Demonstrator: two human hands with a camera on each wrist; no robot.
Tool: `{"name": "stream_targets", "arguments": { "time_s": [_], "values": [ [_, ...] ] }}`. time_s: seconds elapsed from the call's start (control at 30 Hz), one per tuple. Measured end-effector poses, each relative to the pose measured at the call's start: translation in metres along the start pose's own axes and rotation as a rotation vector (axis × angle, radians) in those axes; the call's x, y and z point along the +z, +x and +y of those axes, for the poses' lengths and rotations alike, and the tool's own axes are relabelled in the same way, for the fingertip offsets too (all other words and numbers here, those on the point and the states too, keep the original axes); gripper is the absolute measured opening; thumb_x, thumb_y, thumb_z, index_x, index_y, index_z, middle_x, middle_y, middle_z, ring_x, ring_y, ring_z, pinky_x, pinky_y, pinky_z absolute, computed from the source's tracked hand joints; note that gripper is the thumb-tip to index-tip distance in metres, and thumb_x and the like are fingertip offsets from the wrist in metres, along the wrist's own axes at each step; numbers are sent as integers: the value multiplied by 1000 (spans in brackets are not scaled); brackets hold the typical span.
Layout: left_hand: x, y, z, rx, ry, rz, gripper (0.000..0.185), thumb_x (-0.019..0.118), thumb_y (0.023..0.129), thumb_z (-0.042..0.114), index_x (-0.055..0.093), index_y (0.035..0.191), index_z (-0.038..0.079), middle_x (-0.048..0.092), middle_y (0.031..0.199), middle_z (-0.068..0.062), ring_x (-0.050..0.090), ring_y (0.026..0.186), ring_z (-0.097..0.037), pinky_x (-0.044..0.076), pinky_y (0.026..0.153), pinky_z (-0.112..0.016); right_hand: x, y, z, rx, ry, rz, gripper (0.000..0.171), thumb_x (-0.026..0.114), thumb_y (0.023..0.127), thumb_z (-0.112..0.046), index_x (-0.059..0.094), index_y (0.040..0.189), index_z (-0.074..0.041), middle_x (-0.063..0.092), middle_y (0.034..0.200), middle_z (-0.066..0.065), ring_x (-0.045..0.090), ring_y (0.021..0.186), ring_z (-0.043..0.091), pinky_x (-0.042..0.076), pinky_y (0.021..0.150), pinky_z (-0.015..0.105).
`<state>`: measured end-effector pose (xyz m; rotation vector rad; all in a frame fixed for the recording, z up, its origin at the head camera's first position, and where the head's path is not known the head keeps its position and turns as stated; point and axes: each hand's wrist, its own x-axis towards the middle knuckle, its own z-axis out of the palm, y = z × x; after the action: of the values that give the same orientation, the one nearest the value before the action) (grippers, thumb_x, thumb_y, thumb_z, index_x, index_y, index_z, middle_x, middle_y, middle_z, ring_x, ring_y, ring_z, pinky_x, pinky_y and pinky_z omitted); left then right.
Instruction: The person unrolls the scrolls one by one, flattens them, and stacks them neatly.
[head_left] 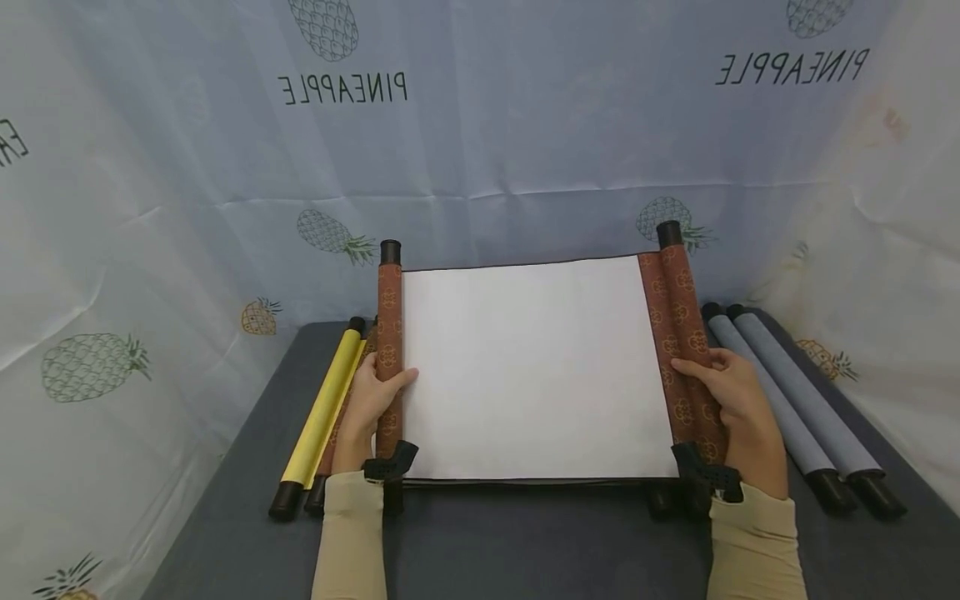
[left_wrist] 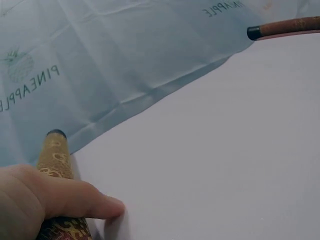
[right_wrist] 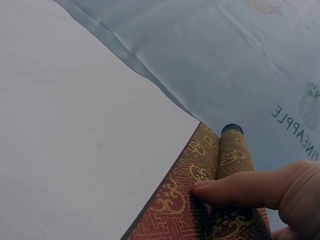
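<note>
We see a brown scroll (head_left: 536, 367) lying unrolled across the middle of the dark table (head_left: 525, 542), its blank white sheet (head_left: 536, 367) facing up between 2 rolled ends wrapped in red-brown brocade with gold motifs. The left roll (head_left: 389, 350) stands at the sheet's left edge with a black knob at its far end; the right roll (head_left: 686, 333) sits at the right edge, with a strip of brocade border showing between it and the white sheet.

Just left of the scroll lie a yellow rolled scroll (head_left: 322, 412) with black end caps and, tucked between it and the left roll, another brown one, mostly hidden. Near the right roll, 2 grey-blue rolled scrolls (head_left: 795, 400) lie side by side, touching each other. A pale blue cloth printed with pineapples (head_left: 525, 142) hangs behind and to both sides of the table. Nothing lies on the white sheet itself.

Our left hand (head_left: 372, 400) grips the left roll, fingers wrapped around it from outside and the thumb laid over it with its tip touching the white sheet, as the left wrist view shows (left_wrist: 107, 206). Our right hand (head_left: 731, 396) holds the right roll in the same manner, curled around it from the outer side, the thumb (right_wrist: 235, 192) pressing across the brocade. Beige sleeves cover both forearms.
</note>
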<state>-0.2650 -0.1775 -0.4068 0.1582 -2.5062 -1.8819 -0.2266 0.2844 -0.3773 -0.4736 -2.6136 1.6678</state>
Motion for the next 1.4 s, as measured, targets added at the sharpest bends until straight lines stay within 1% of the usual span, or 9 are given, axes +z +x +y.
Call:
{"name": "stream_targets", "arguments": {
  "time_s": [0.13, 0.37, 0.5, 0.8, 0.9, 0.97, 1.1, 1.2, 1.4],
  "values": [
    [0, 0, 0, 28, -33, -4, 70, 61, 93, 18, 24, 151, 3, 39, 147, -23, 44, 131, -37, 39, 107, -52, -3, 0, 1, 10, 1, 14, 82, 62, 91, -37, 22, 145, 10, 53, 94, -6, 56, 70, -2, 52, 66, 26],
    [1, 1, -2, 62, 7, 15, 56, 61, 94, 22, 40, 143, 4, 51, 135, -20, 53, 114, -27, 45, 90, -32, -6, -1, 2, 40, -32, 32, 83, 60, 92, -39, 21, 146, 11, 50, 120, 17, 53, 74, 0, 51, 65, 24],
    [2, 2, -1, 73, 14, 36, 52, 61, 94, 21, 44, 139, 3, 54, 130, -20, 54, 104, -23, 45, 81, -24, -7, 0, 4, 50, -36, 48, 83, 60, 92, -38, 22, 147, 10, 49, 121, 18, 52, 75, 0, 50, 65, 23],
    [3, 5, -4, 83, 5, 52, 51, 61, 93, 18, 45, 138, -1, 55, 127, -21, 55, 97, -20, 46, 75, -21, -8, 0, 4, 32, -39, 39, 80, 60, 92, -38, 25, 145, 11, 51, 113, 11, 52, 73, -1, 51, 65, 25],
    [2, 4, -3, 71, 9, 51, 54, 61, 93, 19, 43, 141, 0, 55, 130, -21, 56, 104, -24, 49, 82, -26, -9, 1, 5, 28, -45, 32, 81, 60, 92, -39, 24, 145, 11, 51, 115, 13, 52, 74, -1, 50, 66, 25],
    [2, 3, -3, 64, 1, 40, 59, 62, 93, 20, 39, 144, 0, 52, 135, -23, 55, 113, -31, 50, 90, -36, -10, 0, 5, 30, -49, 34, 81, 59, 92, -39, 23, 146, 11, 49, 119, 16, 52, 77, 2, 50, 66, 24],
    [-1, 2, -2, 50, -17, 11, 72, 60, 94, 20, 23, 151, -2, 30, 154, -26, 33, 141, -41, 34, 113, -54, -10, -1, 5, 33, -59, 42, 80, 58, 93, -39, 24, 145, 11, 45, 126, 22, 52, 85, 9, 49, 65, 23],
    [-2, 3, -3, 43, -21, -23, 74, 56, 97, 21, 13, 153, -2, 19, 159, -25, 21, 148, -40, 26, 118, -56, -11, -2, 6, 30, -67, 44, 79, 57, 94, -39, 24, 145, 11, 44, 128, 24, 51, 88, 11, 48, 65, 22],
    [2, 4, -2, 36, -47, -98, 71, 44, 102, 22, 2, 154, -1, 20, 159, -24, 25, 146, -39, 26, 118, -55, -11, -2, 6, 24, -61, 26, 81, 56, 94, -40, 22, 146, 12, 44, 129, 26, 53, 86, 9, 50, 66, 24]
  ]
}}
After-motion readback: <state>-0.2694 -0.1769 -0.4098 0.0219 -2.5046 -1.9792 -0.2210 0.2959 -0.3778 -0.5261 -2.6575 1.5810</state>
